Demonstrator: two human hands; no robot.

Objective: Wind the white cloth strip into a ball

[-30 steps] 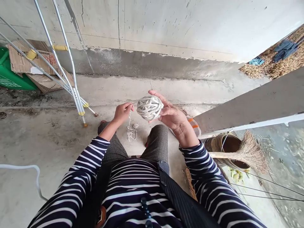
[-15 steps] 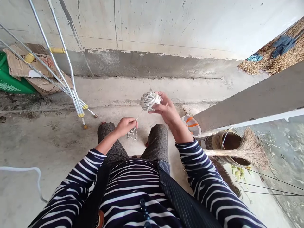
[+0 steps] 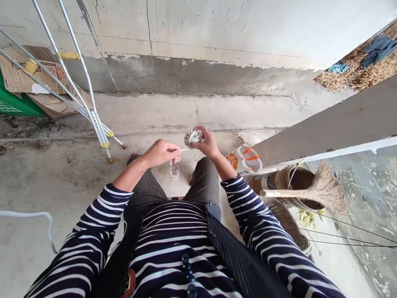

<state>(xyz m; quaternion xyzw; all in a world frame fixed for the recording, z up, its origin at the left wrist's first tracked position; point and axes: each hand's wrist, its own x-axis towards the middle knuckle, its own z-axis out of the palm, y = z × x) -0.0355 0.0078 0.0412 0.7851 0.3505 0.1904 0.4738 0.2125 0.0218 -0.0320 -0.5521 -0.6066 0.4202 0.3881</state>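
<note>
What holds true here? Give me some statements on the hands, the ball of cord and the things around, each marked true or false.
1. The right hand holds the ball of cord. True.
2. The left hand pinches a strand of the cord. True.
3. The broom lies across the person's lap. False: it lies to the right, over a bucket.
4. The metal rack stands to the right. False: it stands to the left.

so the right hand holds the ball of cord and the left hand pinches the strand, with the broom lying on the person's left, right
Not quite. In the head view the broom lies on the person's right, by the bucket. The right hand does hold the ball of cord, and the left hand pinches the strand.
</note>
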